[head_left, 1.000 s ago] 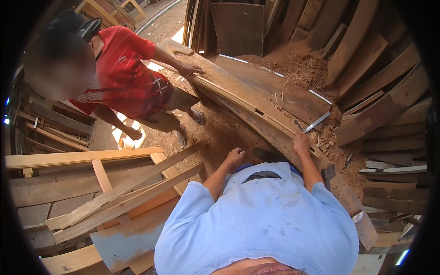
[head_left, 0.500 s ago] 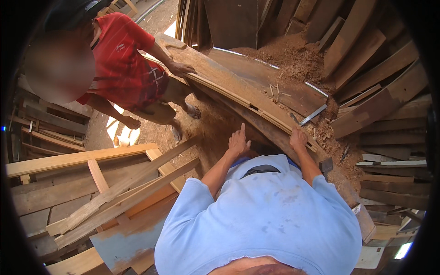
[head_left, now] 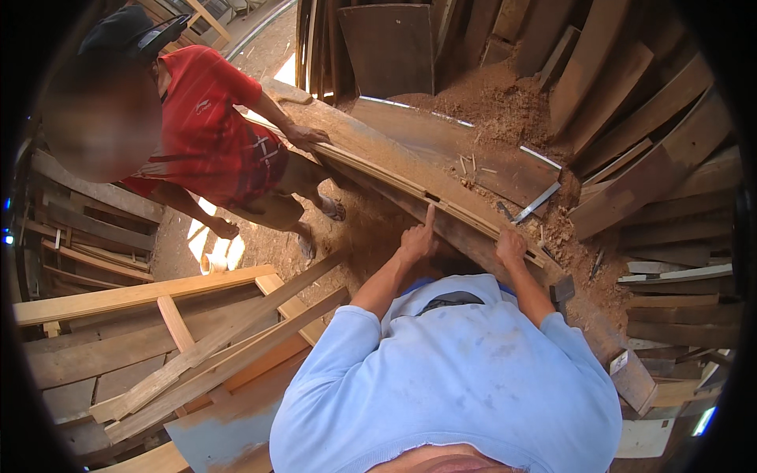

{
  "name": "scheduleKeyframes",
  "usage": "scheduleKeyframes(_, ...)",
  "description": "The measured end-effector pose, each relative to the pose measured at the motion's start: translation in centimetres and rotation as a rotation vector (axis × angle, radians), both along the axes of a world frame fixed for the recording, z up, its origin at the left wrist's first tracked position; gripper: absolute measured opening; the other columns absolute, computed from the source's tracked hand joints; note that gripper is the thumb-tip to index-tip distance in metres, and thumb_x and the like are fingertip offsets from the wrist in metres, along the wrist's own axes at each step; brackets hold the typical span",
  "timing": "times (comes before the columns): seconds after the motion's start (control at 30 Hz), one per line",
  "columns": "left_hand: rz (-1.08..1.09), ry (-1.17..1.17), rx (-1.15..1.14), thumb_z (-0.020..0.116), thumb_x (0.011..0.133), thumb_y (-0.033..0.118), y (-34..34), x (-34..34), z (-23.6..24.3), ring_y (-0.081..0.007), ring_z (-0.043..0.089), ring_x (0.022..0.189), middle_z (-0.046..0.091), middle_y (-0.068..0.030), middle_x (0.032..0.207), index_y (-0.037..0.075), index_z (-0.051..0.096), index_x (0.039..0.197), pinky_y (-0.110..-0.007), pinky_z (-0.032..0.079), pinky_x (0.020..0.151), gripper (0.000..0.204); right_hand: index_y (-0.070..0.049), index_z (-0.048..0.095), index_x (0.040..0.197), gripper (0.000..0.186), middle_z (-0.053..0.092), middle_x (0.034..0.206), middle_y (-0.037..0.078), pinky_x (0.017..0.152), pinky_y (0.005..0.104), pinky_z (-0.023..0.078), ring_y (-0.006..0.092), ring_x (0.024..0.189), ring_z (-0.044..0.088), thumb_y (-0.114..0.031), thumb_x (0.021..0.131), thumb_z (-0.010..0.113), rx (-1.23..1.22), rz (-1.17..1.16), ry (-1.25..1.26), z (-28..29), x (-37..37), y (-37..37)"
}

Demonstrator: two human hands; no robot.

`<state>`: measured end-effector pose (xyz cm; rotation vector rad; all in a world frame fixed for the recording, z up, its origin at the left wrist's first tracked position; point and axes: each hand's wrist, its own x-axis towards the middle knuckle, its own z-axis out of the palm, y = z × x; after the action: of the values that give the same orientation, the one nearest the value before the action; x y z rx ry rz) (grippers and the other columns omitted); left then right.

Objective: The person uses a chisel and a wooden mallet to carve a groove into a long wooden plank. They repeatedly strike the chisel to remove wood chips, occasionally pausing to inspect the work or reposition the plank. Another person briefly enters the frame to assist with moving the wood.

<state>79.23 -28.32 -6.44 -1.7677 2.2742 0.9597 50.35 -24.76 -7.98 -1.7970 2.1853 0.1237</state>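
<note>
A long wooden rail [head_left: 378, 173] with dark slots cut in it lies along the edge of a thick workbench plank [head_left: 363, 130]. My left hand [head_left: 419, 239] holds nothing; its index finger is stretched out to the rail's middle slot, the other fingers curled. It cannot be told whether the fingertip touches the wood. My right hand [head_left: 511, 246] is closed on the rail near its right end, the fingers partly hidden. Across from me, a person in a red shirt [head_left: 209, 118] rests one hand [head_left: 307, 136] on the rail's far end.
A metal square [head_left: 538, 201] and several small wood sticks [head_left: 469, 167] lie on the bench among wood shavings [head_left: 497, 102]. Boards [head_left: 670, 169] lean at the right. Loose timber pieces [head_left: 229, 347] are piled at the left. A dark block [head_left: 562, 289] sits beside my right forearm.
My left hand has moved up towards the rail, its finger now at the slot. My right hand stays on the rail. The view has shifted slightly.
</note>
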Motion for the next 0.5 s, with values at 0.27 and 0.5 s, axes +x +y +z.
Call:
scheduleKeyframes(0.27,0.268,0.17,0.507,0.066,0.09,0.041,12.6,6.4,-12.0,-0.0408,0.059,0.127,0.064,-0.0247,0.133,0.004,0.061,0.136,-0.046,0.047,0.107,0.059,-0.01,0.064,0.121,0.039,0.069,0.12,0.016,0.1,0.0492,0.05,0.0359,0.116,0.065,-0.009,0.082,0.069,0.113,-0.024,-0.008,0.7,0.5,-0.4)
scheduleKeyframes(0.5,0.611,0.263,0.482,0.064,0.09,0.041,18.5,11.3,-13.7,-0.0356,0.066,0.117,0.07,-0.0235,0.122,-0.002,0.069,0.124,-0.041,0.05,0.101,0.055,-0.005,0.064,0.118,0.038,0.069,0.116,0.021,0.095,0.0541,0.051,0.0407,0.112,0.066,-0.021,0.084,0.072,0.002,-0.006,0.013,-0.4,-0.5,-0.1)
